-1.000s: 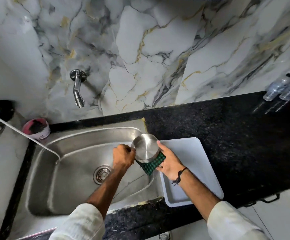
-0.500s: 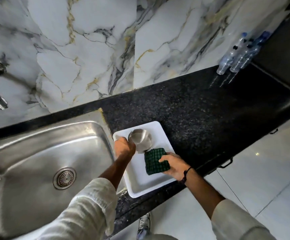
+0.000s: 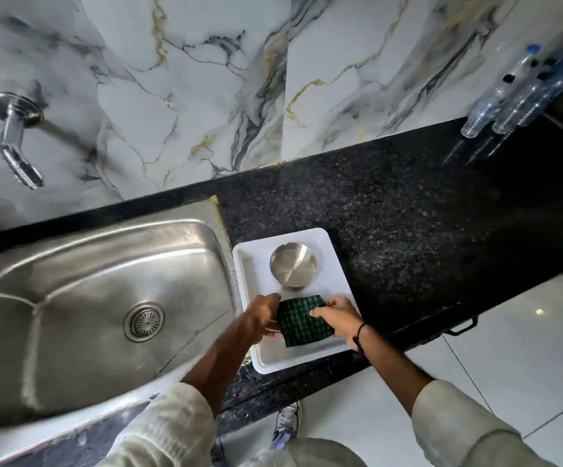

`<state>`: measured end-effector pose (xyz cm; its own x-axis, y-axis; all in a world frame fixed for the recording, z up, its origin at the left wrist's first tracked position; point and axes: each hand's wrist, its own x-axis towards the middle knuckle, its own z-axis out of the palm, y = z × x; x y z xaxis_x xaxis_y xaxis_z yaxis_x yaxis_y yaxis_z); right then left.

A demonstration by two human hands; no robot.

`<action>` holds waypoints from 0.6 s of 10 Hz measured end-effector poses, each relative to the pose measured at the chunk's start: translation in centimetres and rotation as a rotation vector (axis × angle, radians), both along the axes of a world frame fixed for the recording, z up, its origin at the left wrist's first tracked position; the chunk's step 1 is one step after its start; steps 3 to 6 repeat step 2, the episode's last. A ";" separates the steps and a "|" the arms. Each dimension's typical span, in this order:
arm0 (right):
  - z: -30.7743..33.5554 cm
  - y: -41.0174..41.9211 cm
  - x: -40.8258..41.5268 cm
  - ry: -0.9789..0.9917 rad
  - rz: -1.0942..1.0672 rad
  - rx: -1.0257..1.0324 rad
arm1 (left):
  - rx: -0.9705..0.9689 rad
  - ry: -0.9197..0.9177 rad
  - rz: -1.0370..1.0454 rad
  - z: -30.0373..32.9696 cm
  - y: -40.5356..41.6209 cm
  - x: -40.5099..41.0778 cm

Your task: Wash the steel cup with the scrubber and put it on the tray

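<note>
- Cup [image 3: 292,264] sat on the far half of the white tray [image 3: 337,261], steel, free of both hands; mouth-up or flipped, hard to call.
- Scrubber [image 3: 302,321], green checked, lay over the tray's near half, just beside the cup.
- Right hand [image 3: 339,317] had its fingers curled onto the scrubber's right edge.
- Left hand [image 3: 260,317] pinched the scrubber's left edge.
- Tray rested on the black counter [image 3: 408,210], right against the steel sink [image 3: 81,281].
- 1 tap [image 3: 15,139] jutted from the marble wall.
</note>
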<state>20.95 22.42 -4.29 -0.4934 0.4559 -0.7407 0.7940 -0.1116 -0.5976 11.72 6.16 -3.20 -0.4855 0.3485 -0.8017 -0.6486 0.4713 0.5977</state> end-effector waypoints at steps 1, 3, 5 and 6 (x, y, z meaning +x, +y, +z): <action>0.8 0.0 0.4 -0.072 0.330 0.350 | -0.086 0.080 -0.109 1.0 -0.5 0.0; 3.2 0.5 0.1 -0.009 0.470 0.597 | -0.145 0.258 -0.123 2.5 -0.4 -0.7; 3.2 0.5 0.1 -0.009 0.470 0.597 | -0.145 0.258 -0.123 2.5 -0.4 -0.7; 3.2 0.5 0.1 -0.009 0.470 0.597 | -0.145 0.258 -0.123 2.5 -0.4 -0.7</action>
